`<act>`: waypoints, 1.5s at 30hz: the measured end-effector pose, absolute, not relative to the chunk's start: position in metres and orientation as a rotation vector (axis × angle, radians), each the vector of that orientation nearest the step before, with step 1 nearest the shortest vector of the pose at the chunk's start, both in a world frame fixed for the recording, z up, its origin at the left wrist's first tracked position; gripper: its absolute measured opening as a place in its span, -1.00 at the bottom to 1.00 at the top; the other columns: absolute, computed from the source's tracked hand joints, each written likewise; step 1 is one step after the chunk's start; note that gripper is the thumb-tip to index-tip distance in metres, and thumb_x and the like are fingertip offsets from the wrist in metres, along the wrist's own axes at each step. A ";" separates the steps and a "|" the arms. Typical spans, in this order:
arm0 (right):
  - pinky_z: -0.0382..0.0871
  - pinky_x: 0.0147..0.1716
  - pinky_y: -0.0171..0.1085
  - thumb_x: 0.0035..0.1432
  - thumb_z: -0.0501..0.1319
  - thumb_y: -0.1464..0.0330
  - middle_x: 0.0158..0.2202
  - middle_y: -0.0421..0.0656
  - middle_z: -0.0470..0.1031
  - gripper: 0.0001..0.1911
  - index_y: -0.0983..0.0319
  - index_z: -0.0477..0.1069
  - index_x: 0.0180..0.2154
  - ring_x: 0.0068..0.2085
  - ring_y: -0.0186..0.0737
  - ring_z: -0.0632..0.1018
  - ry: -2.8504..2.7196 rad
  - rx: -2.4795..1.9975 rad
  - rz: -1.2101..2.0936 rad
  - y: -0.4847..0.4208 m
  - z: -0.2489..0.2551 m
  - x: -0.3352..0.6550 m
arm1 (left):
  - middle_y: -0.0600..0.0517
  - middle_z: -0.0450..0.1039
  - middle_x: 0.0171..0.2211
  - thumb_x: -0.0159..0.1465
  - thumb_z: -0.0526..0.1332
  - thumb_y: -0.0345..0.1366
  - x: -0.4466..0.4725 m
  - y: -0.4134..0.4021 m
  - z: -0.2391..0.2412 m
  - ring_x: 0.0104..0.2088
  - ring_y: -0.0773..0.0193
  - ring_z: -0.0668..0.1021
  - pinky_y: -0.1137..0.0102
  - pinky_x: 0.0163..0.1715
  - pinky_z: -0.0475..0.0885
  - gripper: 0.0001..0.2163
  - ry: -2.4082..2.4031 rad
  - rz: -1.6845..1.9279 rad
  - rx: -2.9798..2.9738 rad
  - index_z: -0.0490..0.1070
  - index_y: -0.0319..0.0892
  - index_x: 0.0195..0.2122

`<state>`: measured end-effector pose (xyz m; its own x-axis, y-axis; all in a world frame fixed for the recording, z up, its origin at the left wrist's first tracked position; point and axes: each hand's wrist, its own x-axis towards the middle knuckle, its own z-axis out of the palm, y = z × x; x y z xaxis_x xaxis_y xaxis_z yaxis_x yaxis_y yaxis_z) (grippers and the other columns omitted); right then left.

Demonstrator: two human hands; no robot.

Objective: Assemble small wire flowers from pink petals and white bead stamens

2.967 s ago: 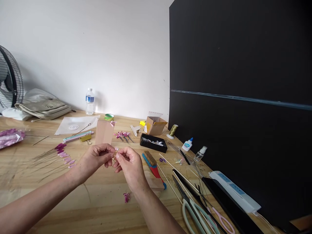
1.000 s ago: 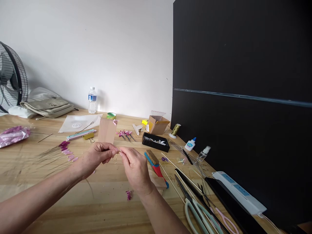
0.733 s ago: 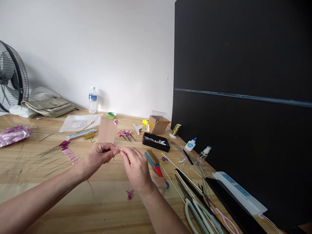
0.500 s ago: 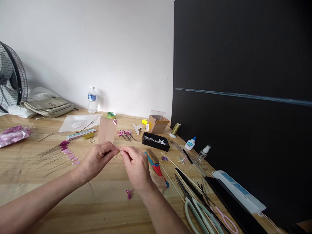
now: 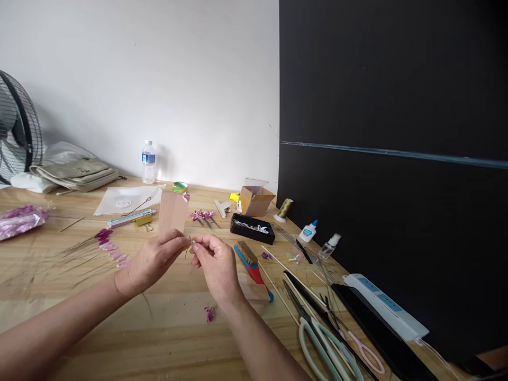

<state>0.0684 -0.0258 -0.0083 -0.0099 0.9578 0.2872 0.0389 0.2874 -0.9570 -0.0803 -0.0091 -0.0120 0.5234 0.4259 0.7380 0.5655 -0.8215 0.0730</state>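
Note:
My left hand [image 5: 161, 259] and my right hand [image 5: 216, 267] meet fingertip to fingertip above the middle of the wooden table. Both are pinched closed around something tiny and pale with thin wire-like strands below it; the fingers cover most of it, so its kind is unclear. Just behind the hands stands an upright wooden board [image 5: 173, 212] with a pink petal piece at its top corner. Left of my left hand lies a row of pink and magenta petals [image 5: 113, 251] on thin wires. A small magenta flower cluster [image 5: 209, 313] rests below the hands.
Right of my hands lie a brush [image 5: 248, 254], a black tray [image 5: 252, 228], scissors [image 5: 317, 333], thin sticks and a power strip [image 5: 387, 307]. Behind are a cardboard box [image 5: 256, 201], finished-looking pink flowers [image 5: 202, 216] and a water bottle [image 5: 148, 164]. A black panel [image 5: 389, 222] borders the right.
My right hand has shifted slightly left and turned, its lower fingers now curled into view beneath the pinch. The left fingers have flattened together a little. The view has shifted slightly.

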 end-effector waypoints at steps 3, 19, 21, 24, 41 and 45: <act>0.30 -0.58 -0.41 0.00 0.10 0.46 -0.54 -0.23 0.41 -0.91 0.27 0.37 -0.42 -0.60 -0.41 0.38 -1.467 -1.011 0.760 -0.025 -0.010 0.072 | 0.02 0.42 -0.46 0.21 0.05 -0.38 -0.074 -0.009 -0.005 -0.47 0.35 0.48 0.49 -0.49 0.37 -0.86 -1.090 -1.359 -2.679 0.39 -0.21 -0.37; 0.33 -0.39 -0.34 0.12 0.05 0.49 -0.47 -0.13 0.48 -0.86 0.27 0.37 -0.40 -0.43 -0.28 0.47 -1.895 -0.846 0.058 -0.025 -0.008 0.082 | 0.18 0.16 -0.66 0.16 0.10 -0.26 -0.079 -0.010 0.010 -0.60 0.41 0.25 0.51 -0.58 0.19 -0.81 -1.642 -1.614 -3.328 0.41 -0.18 -0.52; 0.34 -0.39 -0.32 0.08 0.07 0.50 -0.48 -0.14 0.48 -0.87 0.26 0.37 -0.42 -0.44 -0.28 0.46 -1.870 -0.891 0.110 -0.025 -0.010 0.081 | 0.15 0.25 -0.62 0.17 0.08 -0.30 -0.079 -0.010 0.011 -0.56 0.39 0.32 0.51 -0.54 0.23 -0.82 -1.505 -1.503 -3.239 0.41 -0.18 -0.51; 0.35 -0.45 -0.32 0.03 0.09 0.50 -0.51 -0.18 0.45 -0.88 0.24 0.37 -0.45 -0.51 -0.32 0.43 -1.752 -0.988 0.324 -0.025 -0.013 0.077 | 0.07 0.36 -0.53 0.20 0.05 -0.37 -0.078 -0.009 0.006 -0.49 0.36 0.42 0.49 -0.48 0.29 -0.80 -1.233 -1.344 -3.025 0.43 -0.19 -0.49; 0.20 -0.68 -0.47 -0.18 0.23 0.39 -0.59 -0.26 0.44 -0.89 0.28 0.33 -0.51 -0.65 -0.48 0.35 -1.053 -0.838 1.395 -0.027 -0.008 0.068 | 0.04 0.45 -0.52 0.16 0.12 -0.41 -0.073 -0.006 -0.012 -0.50 0.34 0.51 0.50 -0.50 0.39 -0.86 -1.149 -1.660 -2.663 0.48 -0.18 -0.43; 0.17 -0.69 -0.48 -0.22 0.27 0.38 -0.60 -0.26 0.44 -0.84 0.29 0.34 -0.51 -0.65 -0.49 0.35 -0.997 -0.796 1.494 -0.028 -0.010 0.068 | 0.05 0.46 -0.53 0.13 0.14 -0.42 -0.070 -0.008 -0.012 -0.49 0.34 0.50 0.49 -0.48 0.39 -0.87 -1.236 -1.747 -2.705 0.49 -0.17 -0.45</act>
